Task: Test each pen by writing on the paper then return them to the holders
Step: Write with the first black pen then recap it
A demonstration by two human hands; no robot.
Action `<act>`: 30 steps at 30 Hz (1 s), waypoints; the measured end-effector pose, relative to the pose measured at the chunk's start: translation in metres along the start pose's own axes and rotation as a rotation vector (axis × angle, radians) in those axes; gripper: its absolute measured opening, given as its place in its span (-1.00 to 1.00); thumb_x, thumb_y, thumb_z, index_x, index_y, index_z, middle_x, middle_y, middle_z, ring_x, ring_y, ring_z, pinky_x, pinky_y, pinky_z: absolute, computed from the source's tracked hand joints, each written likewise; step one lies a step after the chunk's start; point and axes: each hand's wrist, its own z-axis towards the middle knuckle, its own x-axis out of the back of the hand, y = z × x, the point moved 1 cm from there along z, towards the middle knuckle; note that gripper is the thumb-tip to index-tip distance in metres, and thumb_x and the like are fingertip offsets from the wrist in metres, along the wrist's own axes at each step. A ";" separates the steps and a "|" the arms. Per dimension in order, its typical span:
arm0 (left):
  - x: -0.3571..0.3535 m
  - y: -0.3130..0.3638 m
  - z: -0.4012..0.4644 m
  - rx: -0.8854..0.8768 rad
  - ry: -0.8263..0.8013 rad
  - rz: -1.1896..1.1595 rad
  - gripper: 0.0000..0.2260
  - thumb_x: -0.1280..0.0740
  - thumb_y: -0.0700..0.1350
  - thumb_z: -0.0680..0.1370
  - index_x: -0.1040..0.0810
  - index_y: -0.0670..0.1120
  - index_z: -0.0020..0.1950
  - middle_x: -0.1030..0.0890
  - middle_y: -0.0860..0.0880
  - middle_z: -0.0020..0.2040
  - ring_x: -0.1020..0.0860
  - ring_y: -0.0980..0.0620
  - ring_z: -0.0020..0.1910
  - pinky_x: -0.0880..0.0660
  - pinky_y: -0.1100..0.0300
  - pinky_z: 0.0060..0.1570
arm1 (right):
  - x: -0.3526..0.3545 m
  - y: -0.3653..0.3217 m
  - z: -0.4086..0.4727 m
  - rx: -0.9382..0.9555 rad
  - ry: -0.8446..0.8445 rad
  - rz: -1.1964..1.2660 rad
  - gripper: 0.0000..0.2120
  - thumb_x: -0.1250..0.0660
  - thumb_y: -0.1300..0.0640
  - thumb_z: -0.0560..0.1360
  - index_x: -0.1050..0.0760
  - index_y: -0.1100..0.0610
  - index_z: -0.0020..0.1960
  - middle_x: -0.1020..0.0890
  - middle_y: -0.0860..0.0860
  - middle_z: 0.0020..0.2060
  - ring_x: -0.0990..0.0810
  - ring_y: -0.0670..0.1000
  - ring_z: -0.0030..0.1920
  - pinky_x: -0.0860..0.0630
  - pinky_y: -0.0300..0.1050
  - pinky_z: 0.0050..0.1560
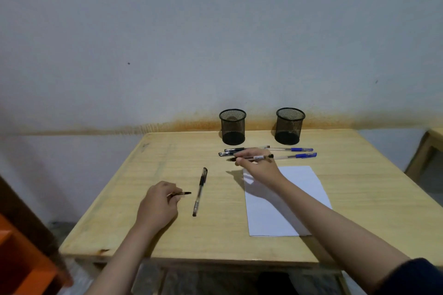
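Two black mesh holders stand at the table's far edge, the left holder (232, 127) and the right holder (289, 126), both looking empty. In front of them lie two black pens (227, 151) and two blue-capped pens (300, 152). My right hand (257, 164) pinches a clear black pen (254, 157) just above that row. A white paper (285, 201) lies under my right forearm. My left hand (159, 201) grips a black pen cap (183, 193). Another black pen (200, 191) lies on the table beside my left hand.
The wooden table (134, 223) stands against a grey wall. An orange object (21, 261) is at the lower left, off the table. A second wooden piece of furniture (429, 151) shows at the right edge.
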 end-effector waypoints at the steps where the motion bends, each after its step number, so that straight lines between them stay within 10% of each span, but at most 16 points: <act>1: 0.001 0.000 0.000 0.004 0.018 -0.015 -0.88 -0.37 -0.15 0.48 -0.66 -0.04 -0.02 -0.60 0.02 -0.01 -0.53 -0.01 0.04 -0.47 0.12 -0.04 | -0.003 -0.005 -0.006 0.023 -0.014 0.005 -0.87 -0.43 0.24 0.43 -0.68 0.15 -0.03 -0.69 0.01 -0.17 -0.66 -0.10 -0.11 -0.55 -0.31 -0.07; 14: 0.024 0.067 -0.008 -0.115 0.069 -0.700 -0.72 -0.36 -0.31 0.48 -0.64 0.10 -0.10 -0.66 0.07 -0.04 -0.62 0.16 -0.08 -0.50 0.40 -0.08 | -0.006 -0.045 -0.050 0.107 -0.103 0.309 -0.90 -0.32 0.42 0.47 -0.60 0.35 -0.06 -0.65 0.18 -0.19 -0.69 -0.10 -0.25 -0.48 -0.41 -0.24; 30: 0.018 0.086 -0.012 -0.145 0.056 -0.729 -0.74 -0.36 -0.30 0.48 -0.65 0.07 -0.06 -0.66 0.07 -0.06 -0.60 0.13 -0.10 -0.52 0.26 -0.05 | 0.001 -0.047 -0.063 0.130 -0.089 0.282 -0.93 -0.33 0.38 0.48 -0.58 0.33 -0.06 -0.69 0.16 -0.27 -0.70 -0.03 -0.18 -0.54 -0.28 -0.14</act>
